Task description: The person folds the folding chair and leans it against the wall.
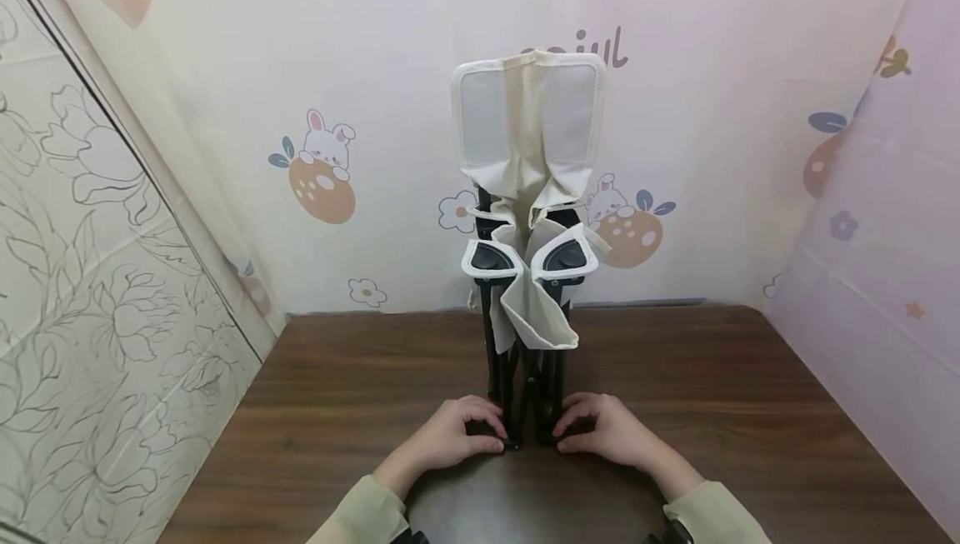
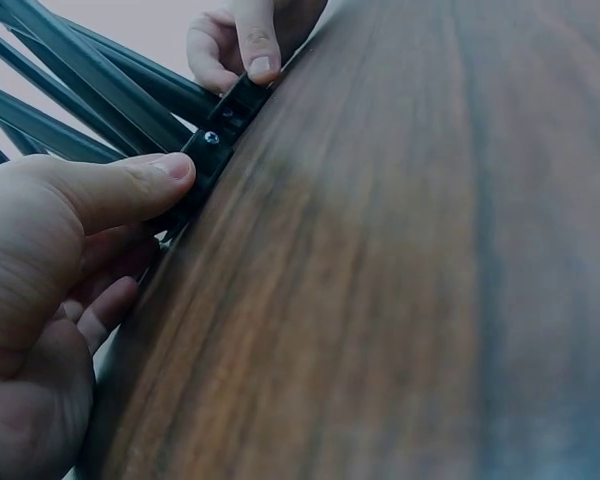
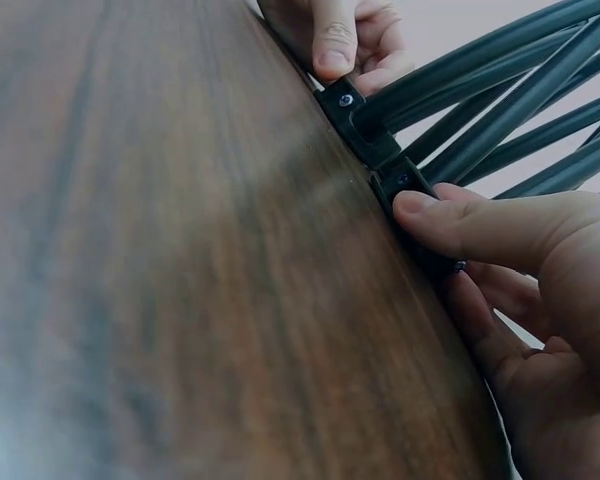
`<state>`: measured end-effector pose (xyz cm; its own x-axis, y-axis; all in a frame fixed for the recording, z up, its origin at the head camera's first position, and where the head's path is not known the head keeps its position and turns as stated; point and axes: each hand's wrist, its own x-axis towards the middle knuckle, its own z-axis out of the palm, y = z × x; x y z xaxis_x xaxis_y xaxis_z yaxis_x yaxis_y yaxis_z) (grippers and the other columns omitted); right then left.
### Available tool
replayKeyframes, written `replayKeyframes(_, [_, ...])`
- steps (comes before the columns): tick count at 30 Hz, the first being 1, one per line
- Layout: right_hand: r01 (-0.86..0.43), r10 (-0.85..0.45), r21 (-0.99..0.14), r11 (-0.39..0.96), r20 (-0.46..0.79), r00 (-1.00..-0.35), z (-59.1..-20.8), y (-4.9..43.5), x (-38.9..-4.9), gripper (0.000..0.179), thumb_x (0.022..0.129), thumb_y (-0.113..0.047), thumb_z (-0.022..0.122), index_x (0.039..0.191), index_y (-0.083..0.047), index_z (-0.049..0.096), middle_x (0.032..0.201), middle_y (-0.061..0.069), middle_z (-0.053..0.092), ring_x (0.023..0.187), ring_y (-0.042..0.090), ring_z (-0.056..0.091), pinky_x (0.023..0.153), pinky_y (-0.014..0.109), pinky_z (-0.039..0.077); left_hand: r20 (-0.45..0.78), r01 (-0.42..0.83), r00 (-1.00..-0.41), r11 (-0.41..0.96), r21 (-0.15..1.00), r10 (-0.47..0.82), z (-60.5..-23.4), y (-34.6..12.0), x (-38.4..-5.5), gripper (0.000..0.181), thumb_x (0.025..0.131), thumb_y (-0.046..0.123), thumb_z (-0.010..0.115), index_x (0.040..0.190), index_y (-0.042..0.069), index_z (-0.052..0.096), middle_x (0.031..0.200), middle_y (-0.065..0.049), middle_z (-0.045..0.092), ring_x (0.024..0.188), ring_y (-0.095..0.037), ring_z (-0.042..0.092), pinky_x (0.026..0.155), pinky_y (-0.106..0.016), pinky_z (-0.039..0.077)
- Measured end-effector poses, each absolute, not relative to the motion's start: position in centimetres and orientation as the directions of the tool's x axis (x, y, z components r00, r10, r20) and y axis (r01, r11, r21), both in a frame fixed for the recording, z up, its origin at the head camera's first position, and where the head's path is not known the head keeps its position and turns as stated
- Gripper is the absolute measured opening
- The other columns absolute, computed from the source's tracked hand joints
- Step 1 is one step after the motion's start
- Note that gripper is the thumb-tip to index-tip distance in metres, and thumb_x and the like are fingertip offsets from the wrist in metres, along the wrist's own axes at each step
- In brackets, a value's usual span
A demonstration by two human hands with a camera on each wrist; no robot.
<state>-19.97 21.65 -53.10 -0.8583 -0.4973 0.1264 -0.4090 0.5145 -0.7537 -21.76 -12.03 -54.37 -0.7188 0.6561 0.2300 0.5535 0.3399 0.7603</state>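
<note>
A small folding camp chair (image 1: 483, 115) stands folded upright at mid-table, with cream cloth above and black tube legs (image 1: 491, 344) bunched together below. At the base of the legs, my left hand (image 1: 456, 437) pinches the left black plastic foot (image 2: 206, 150) between thumb and fingers. The right hand (image 1: 611, 434) pinches the right foot (image 3: 400, 182) in the same way. Both feet rest on the tabletop, close beside each other in the wrist views. The fingers behind the feet are partly hidden.
Under the chair lies a dark brown wood-grain table (image 1: 360, 377). A pale curtain (image 1: 405, 111) with rabbit and fruit prints hangs behind the table's back edge. To the left stands a panel (image 1: 97, 277) with line-drawn flowers, and a pinkish curtain (image 1: 885, 344) hangs at the right.
</note>
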Motion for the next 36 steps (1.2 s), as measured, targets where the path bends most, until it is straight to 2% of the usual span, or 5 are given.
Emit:
replayKeyframes(4, [-0.394, -0.490, -0.766, 0.508, 0.118, -0.863, -53.0, 21.6, -20.3, 0.010, 0.088, -0.033, 0.092, 0.095, -0.033, 0.085, 0.131, 0.000, 0.074, 0.129, 0.030, 0.065, 0.107, 0.039, 0.051, 0.225, 0.547, -0.726, 0.348, 0.761, 0.650, -54.2, -12.0, -22.0, 0.007, 0.095, 0.025, 0.088, 0.101, 0.025, 0.084, 0.126, 0.006, 0.077, 0.127, -0.014, 0.067, 0.115, -0.039, 0.050])
replayKeyframes(10, [-0.365, -0.493, -0.806, 0.466, 0.106, -0.863, -53.1, 21.5, -21.0, 0.011, 0.089, -0.027, 0.093, 0.098, -0.027, 0.086, 0.136, 0.013, 0.071, 0.109, 0.015, 0.068, 0.089, 0.030, 0.056, 0.231, 0.543, -0.739, 0.357, 0.760, 0.633, -53.9, -11.9, -22.3, 0.008, 0.094, 0.023, 0.089, 0.101, 0.023, 0.084, 0.126, 0.003, 0.077, 0.127, -0.015, 0.067, 0.114, -0.040, 0.050])
replayKeyframes(15, [-0.347, -0.493, -0.822, 0.451, 0.095, -0.865, -53.2, 21.5, -21.4, 0.011, 0.090, -0.023, 0.092, 0.099, -0.023, 0.086, 0.140, 0.023, 0.067, 0.097, 0.013, 0.068, 0.080, 0.029, 0.055, 0.215, 0.530, -0.751, 0.374, 0.761, 0.625, -53.9, -11.9, -22.6, 0.009, 0.095, 0.023, 0.089, 0.102, 0.023, 0.084, 0.128, 0.002, 0.077, 0.127, -0.015, 0.067, 0.114, -0.041, 0.050])
replayKeyframes(27, [-0.319, -0.500, -0.838, 0.442, 0.065, -0.864, -52.8, 21.6, -22.3, 0.011, 0.091, -0.019, 0.090, 0.101, -0.020, 0.086, 0.141, 0.022, 0.067, 0.094, 0.015, 0.068, 0.081, 0.028, 0.055, 0.170, 0.498, -0.770, 0.413, 0.762, 0.616, -53.8, -11.6, -23.5, 0.008, 0.095, 0.025, 0.089, 0.102, 0.027, 0.084, 0.129, 0.006, 0.076, 0.128, -0.013, 0.065, 0.115, -0.040, 0.049])
replayKeyframes(36, [-0.308, -0.502, -0.846, 0.435, 0.056, -0.863, -52.9, 21.6, -22.8, 0.012, 0.092, -0.017, 0.089, 0.103, -0.017, 0.086, 0.143, 0.023, 0.066, 0.095, 0.017, 0.070, 0.083, 0.029, 0.056, 0.204, 0.525, -0.768, 0.412, 0.745, 0.607, -54.2, -11.5, -24.0, 0.010, 0.093, 0.027, 0.091, 0.099, 0.029, 0.084, 0.127, 0.007, 0.076, 0.126, -0.012, 0.066, 0.113, -0.038, 0.051])
